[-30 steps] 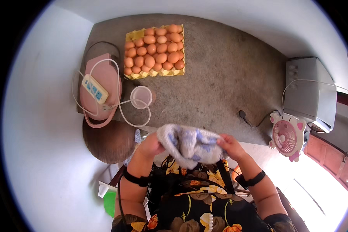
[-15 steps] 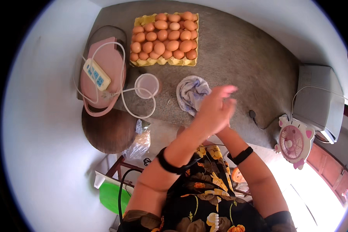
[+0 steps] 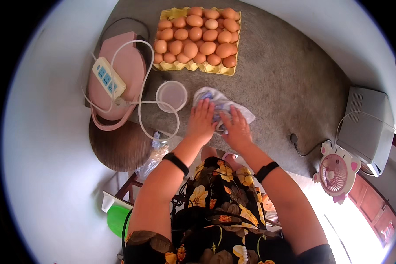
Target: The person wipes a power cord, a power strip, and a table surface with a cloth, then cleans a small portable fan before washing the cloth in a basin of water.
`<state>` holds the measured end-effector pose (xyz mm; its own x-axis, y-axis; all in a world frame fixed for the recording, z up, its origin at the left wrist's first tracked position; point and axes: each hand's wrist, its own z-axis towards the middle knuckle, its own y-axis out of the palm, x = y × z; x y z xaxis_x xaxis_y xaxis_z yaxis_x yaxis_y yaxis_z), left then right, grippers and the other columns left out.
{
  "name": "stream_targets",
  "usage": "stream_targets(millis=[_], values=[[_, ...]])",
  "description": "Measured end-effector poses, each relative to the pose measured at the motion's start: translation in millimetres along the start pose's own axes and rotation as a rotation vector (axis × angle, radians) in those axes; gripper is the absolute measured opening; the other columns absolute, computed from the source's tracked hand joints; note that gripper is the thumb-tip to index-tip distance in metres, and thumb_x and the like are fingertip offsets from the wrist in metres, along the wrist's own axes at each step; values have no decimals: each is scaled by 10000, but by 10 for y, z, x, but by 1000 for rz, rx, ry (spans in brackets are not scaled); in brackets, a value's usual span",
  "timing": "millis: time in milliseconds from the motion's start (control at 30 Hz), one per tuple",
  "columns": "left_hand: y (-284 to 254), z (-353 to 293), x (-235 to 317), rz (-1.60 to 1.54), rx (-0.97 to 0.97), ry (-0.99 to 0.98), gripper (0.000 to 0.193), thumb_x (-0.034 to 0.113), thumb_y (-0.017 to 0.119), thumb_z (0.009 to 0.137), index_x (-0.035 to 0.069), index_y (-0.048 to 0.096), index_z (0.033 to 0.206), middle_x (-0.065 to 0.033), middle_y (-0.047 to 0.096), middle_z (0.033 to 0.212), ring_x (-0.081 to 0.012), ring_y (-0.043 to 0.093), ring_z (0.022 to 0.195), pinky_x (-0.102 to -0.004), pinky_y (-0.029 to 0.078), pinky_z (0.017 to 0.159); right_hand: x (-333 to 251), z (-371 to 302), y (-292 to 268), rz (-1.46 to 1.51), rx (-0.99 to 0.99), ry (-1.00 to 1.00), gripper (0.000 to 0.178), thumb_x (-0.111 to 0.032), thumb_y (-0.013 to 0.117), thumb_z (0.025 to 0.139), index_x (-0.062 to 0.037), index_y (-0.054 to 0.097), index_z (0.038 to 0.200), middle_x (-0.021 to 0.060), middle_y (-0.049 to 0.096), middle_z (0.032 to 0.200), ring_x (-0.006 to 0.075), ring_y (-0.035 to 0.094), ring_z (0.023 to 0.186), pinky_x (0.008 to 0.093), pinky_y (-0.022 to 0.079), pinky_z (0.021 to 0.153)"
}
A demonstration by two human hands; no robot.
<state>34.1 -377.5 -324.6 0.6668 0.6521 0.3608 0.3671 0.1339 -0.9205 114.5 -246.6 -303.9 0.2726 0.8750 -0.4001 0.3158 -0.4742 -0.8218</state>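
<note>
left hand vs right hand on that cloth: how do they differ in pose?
The left hand lies flat with fingers stretched forward, mostly on the cloth's left edge; the right hand sits further onto the cloth, nearer the person. The left hand's fingertips reach further up the table than the right hand's. The left hand is nearer the clear round lid. Both press palm-down on the cloth, and both wrists wear a black band.

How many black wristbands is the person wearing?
2: one wristband on the left forearm, the other wristband on the right forearm, both behind hands pressing the cloth.
</note>
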Motion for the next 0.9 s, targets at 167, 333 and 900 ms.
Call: stream_targets(millis=[167,333,900], values=[[21,-529,-97,-13,-19,-107,584,135,618,669,-18,380,1180,-219,349,1232,-361,326,1161,-410,296,961,-224,-96,545,-65,127,-213,512,-146,501,725,-203,409,1225,116,292,1318,291,307,1180,446,283,949],[-64,-927,-191,-270,-380,-262,272,107,570,718,5,515,964,-200,485,997,-366,473,927,-426,387,791,-469,-373,530,165,-174,-211,367,-101,520,701,-151,517,1064,114,431,1167,314,434,1038,403,404,841],[-326,1782,1621,-116,-244,196,575,287,553,788,120,315,1284,-237,394,1213,-389,439,1053,-412,386,874,1627,-864,-1344,134,547,478,696,-226,657,637,-151,356,1260,195,301,1277,370,339,1130,435,305,927]])
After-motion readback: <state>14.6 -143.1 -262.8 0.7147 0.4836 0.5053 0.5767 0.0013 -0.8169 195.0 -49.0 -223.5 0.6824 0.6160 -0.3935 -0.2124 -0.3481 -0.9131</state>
